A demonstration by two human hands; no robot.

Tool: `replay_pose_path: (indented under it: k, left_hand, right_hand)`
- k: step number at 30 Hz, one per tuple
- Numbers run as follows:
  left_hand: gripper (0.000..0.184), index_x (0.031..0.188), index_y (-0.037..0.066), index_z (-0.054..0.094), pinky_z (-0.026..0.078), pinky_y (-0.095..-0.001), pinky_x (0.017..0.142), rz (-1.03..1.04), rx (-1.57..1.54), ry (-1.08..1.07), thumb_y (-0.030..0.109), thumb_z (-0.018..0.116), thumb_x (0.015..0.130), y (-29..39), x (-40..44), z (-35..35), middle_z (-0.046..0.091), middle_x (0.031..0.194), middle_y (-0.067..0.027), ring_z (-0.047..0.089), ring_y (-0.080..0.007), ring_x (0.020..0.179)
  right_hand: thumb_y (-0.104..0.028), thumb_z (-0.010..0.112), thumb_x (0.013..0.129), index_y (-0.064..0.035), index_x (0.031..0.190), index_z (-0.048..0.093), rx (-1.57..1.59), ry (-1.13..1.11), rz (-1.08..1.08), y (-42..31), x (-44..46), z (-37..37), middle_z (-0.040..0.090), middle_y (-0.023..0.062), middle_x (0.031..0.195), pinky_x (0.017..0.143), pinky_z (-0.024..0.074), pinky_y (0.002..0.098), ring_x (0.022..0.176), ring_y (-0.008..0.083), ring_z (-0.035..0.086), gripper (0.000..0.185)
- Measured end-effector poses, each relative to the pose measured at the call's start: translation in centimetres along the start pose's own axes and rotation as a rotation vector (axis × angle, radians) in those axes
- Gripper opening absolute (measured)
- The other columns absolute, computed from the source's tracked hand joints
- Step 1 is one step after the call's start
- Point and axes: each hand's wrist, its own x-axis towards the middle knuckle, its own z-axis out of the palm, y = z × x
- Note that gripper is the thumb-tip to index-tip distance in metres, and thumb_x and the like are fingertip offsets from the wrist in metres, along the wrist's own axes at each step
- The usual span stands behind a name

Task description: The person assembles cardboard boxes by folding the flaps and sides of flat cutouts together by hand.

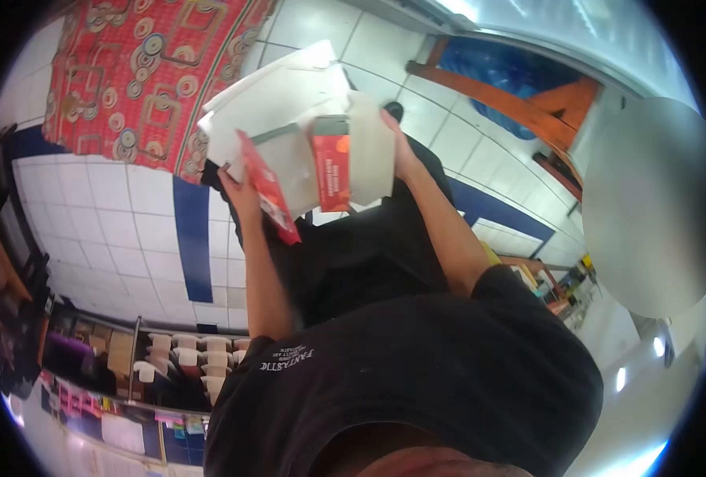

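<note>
An opened cardboard carton [289, 159], white inside with red printed panels, is held in front of my black-clad lap. My left hand [241, 195] grips its left side, beside a narrow red flap [269, 191]. On the opposite side, my right hand [400, 151] holds the pale right-hand panel [373, 147], its fingers partly hidden by the card. Between them a red panel with small white print [333, 167] faces up. Pale flaps [277, 91] spread away from me at the far end.
A red patterned cloth [138, 79] lies on the white tiled floor [114, 222] at upper left. An orange wooden frame [512, 99] with blue plastic stands at upper right. Shelving with stacked pale items [190, 354] is at lower left. A blurred grey oval covers part of the right side.
</note>
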Motion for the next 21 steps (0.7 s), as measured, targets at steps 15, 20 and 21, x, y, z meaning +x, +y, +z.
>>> replay_pose_path:
  k: [15, 20, 21]
  left_hand:
    - [0.062, 0.145, -0.003, 0.047, 0.058, -0.0347, 0.093, -0.397, -0.875, -0.215, 0.006, 0.081, 0.094, 1.1, -5.6, 15.5, 0.072, 0.129, -0.0180, 0.072, -0.0226, 0.113]
    - [0.061, 0.143, -0.004, 0.046, 0.055, -0.0369, 0.103, -0.377, -0.940, -0.109, 0.006, 0.081, 0.094, 1.7, -0.2, 7.0, 0.071, 0.130, -0.0215, 0.069, -0.0257, 0.120]
    - [0.061, 0.143, -0.004, 0.046, 0.055, -0.0369, 0.103, -0.379, -0.961, -0.106, 0.006, 0.081, 0.094, 0.9, 1.1, 6.4, 0.071, 0.130, -0.0215, 0.069, -0.0257, 0.120]
  right_hand:
    - [-0.067, 0.039, 0.113, -0.0066, 0.161, 0.051, -0.442, 0.428, -0.227, -11.0, -10.1, 5.1, 0.065, 0.0155, 0.152, 0.118, 0.0510, 0.0473, 0.136, 0.0325, 0.065, 0.078]
    - [-0.063, 0.034, 0.116, -0.0051, 0.161, 0.050, -0.602, 0.360, -0.247, -10.5, -3.4, 17.1, 0.064, 0.0164, 0.151, 0.117, 0.0518, 0.0482, 0.137, 0.0329, 0.065, 0.075]
    - [-0.063, 0.034, 0.116, -0.0051, 0.161, 0.050, -0.622, 0.363, -0.250, -10.3, -1.1, 18.3, 0.064, 0.0164, 0.151, 0.117, 0.0518, 0.0482, 0.137, 0.0329, 0.065, 0.075]
